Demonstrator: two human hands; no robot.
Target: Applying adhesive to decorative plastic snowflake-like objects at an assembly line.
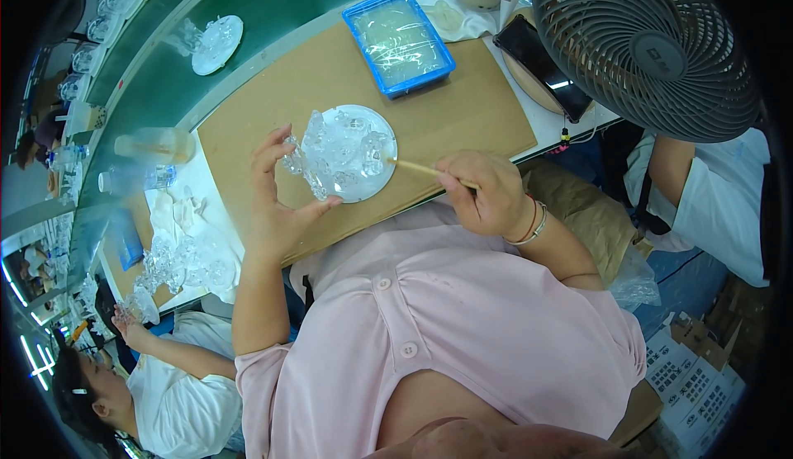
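Observation:
A round white disc [355, 188] lies on the brown board with a clear, glassy ornament [318, 155] of several lumpy parts standing on it. My left hand [277, 211] curls round the ornament's left side, fingers at its outer edge and thumb by the disc's lower rim. Pinched in my right hand [487, 191] is a thin wooden stick [421, 167], pointing left. Its tip meets the clear parts at the disc's right side; whether it ends in a brush cannot be made out.
Beyond the disc sits a blue tray [442, 75] holding a clear, shiny mass. A black phone [541, 67] and a grey fan [652, 54] stand to the right. Another white disc [218, 44] lies on the green belt [281, 13]. Bottles [157, 145] and a co-worker [178, 376] are at left.

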